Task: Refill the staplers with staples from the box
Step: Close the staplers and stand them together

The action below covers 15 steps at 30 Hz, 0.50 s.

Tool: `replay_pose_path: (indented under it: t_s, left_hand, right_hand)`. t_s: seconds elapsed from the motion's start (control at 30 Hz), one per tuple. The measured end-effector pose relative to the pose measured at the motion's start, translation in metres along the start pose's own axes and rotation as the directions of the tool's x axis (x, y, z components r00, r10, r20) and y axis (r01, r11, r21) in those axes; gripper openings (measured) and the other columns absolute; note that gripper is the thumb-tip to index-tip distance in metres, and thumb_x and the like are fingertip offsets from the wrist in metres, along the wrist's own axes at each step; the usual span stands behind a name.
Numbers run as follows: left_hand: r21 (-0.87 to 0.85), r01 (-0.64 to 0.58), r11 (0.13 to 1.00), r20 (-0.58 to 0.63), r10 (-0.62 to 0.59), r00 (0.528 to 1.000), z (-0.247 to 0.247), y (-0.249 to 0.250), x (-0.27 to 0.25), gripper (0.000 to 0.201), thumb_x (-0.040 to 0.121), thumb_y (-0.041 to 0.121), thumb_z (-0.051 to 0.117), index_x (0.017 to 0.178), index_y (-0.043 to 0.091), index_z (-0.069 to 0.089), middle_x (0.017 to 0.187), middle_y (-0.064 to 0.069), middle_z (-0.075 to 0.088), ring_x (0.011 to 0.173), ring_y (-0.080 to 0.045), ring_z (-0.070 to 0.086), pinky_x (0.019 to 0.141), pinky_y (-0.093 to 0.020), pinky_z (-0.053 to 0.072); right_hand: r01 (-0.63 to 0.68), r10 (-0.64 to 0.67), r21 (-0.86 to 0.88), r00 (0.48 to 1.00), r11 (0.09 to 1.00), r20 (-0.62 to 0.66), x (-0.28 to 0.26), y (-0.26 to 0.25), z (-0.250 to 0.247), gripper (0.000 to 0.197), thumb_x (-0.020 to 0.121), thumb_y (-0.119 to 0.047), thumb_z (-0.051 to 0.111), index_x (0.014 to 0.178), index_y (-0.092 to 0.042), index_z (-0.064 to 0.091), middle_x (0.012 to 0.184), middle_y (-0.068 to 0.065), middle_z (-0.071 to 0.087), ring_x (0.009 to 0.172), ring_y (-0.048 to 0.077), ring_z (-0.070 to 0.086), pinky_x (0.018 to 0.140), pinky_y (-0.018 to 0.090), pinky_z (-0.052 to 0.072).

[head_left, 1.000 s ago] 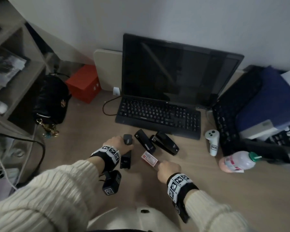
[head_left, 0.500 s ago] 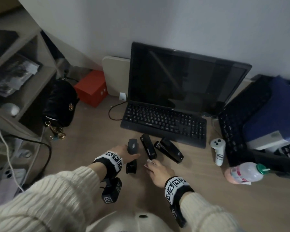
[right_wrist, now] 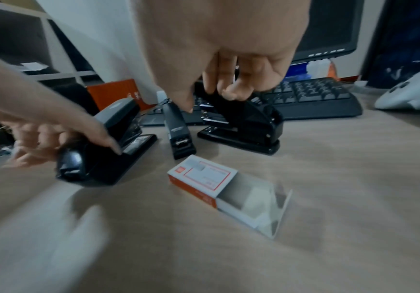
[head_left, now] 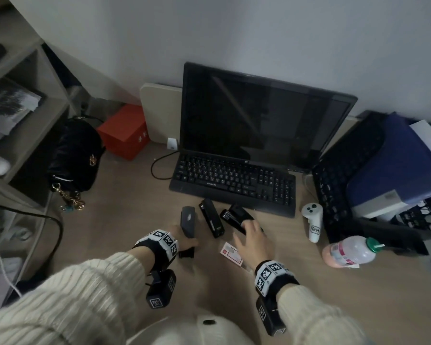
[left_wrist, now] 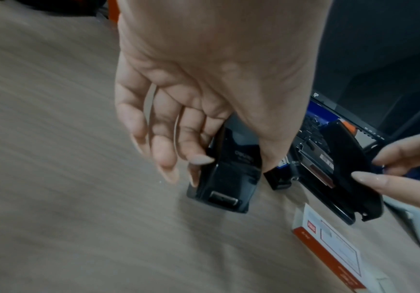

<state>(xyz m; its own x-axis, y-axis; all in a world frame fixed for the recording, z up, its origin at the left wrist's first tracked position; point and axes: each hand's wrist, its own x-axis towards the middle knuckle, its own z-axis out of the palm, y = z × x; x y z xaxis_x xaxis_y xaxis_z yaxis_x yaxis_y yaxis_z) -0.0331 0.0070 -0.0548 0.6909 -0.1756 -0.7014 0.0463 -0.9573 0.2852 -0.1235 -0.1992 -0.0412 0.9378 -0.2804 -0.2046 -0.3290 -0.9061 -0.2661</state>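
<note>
Three black staplers lie in front of the keyboard. My left hand (head_left: 184, 241) grips the left stapler (head_left: 188, 221) near its rear end, thumb on one side and fingers on the other (right_wrist: 66, 144). The middle stapler (head_left: 211, 217) lies untouched. My right hand (head_left: 253, 235) pinches the top arm of the right stapler (head_left: 234, 216), which stands raised off its base in the left wrist view (left_wrist: 347, 158). The red and white staple box (head_left: 230, 253) lies on the desk between my hands, its inner tray slid partly out (right_wrist: 249, 200).
A black keyboard (head_left: 234, 180) and monitor (head_left: 259, 120) stand just behind the staplers. To the right lie a white controller (head_left: 312, 220), a lying bottle (head_left: 348, 251) and a second keyboard (head_left: 343, 170). A black bag (head_left: 75, 155) and red box (head_left: 125, 130) sit at the left.
My right hand has left the staple box and moved forward and right onto the right stapler. The left hand stays on the left stapler.
</note>
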Motion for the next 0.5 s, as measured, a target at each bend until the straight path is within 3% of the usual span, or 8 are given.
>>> replay_pose_path:
  t_s: [0.1, 0.2, 0.3, 0.5]
  left_hand:
    - [0.068, 0.012, 0.998, -0.025, -0.010, 1.000, -0.001, -0.001, 0.005, 0.043, 0.075, 0.062, 0.058, 0.081, 0.020, 0.059, 0.067, 0.003, 0.057, 0.072, -0.020, 0.062, 0.062, -0.024, 0.047]
    - [0.130, 0.029, 0.991, -0.040, -0.024, 0.999, -0.006, -0.002, 0.005, 0.046, 0.075, 0.067, 0.053, 0.083, 0.023, 0.059, 0.072, 0.003, 0.059, 0.078, -0.021, 0.064, 0.072, -0.027, 0.053]
    - [0.165, 0.032, 0.986, -0.080, -0.019, 0.997, -0.013, -0.003, 0.004, 0.043, 0.078, 0.065, 0.051, 0.080, 0.023, 0.058, 0.072, 0.004, 0.061, 0.075, -0.020, 0.064, 0.067, -0.026, 0.051]
    - [0.150, 0.046, 0.988, -0.114, -0.029, 0.993, -0.018, -0.006, 0.003, 0.045, 0.079, 0.069, 0.048, 0.083, 0.026, 0.060, 0.071, 0.006, 0.061, 0.072, -0.018, 0.063, 0.066, -0.026, 0.051]
  right_hand:
    - [-0.087, 0.087, 0.009, 0.996, 0.996, -0.012, 0.013, 0.011, -0.007, 0.054, 0.090, -0.042, 0.057, 0.135, -0.022, 0.035, 0.137, -0.001, 0.041, 0.100, 0.018, 0.061, 0.073, 0.030, 0.050]
    - [-0.177, 0.180, -0.037, 0.973, 0.984, 0.141, 0.027, 0.018, -0.011, 0.069, 0.091, -0.043, 0.055, 0.146, -0.022, 0.020, 0.146, -0.001, 0.034, 0.113, 0.022, 0.058, 0.082, 0.035, 0.049]
    - [-0.212, 0.222, -0.069, 0.944, 0.975, 0.242, 0.032, 0.023, -0.006, 0.060, 0.090, -0.044, 0.054, 0.140, -0.020, 0.028, 0.131, 0.004, 0.049, 0.109, 0.025, 0.060, 0.086, 0.038, 0.051]
    - [-0.220, 0.250, -0.148, 0.938, 0.964, 0.238, 0.035, 0.020, -0.001, 0.040, 0.087, -0.047, 0.055, 0.116, -0.020, 0.050, 0.108, 0.002, 0.060, 0.095, 0.023, 0.064, 0.080, 0.036, 0.054]
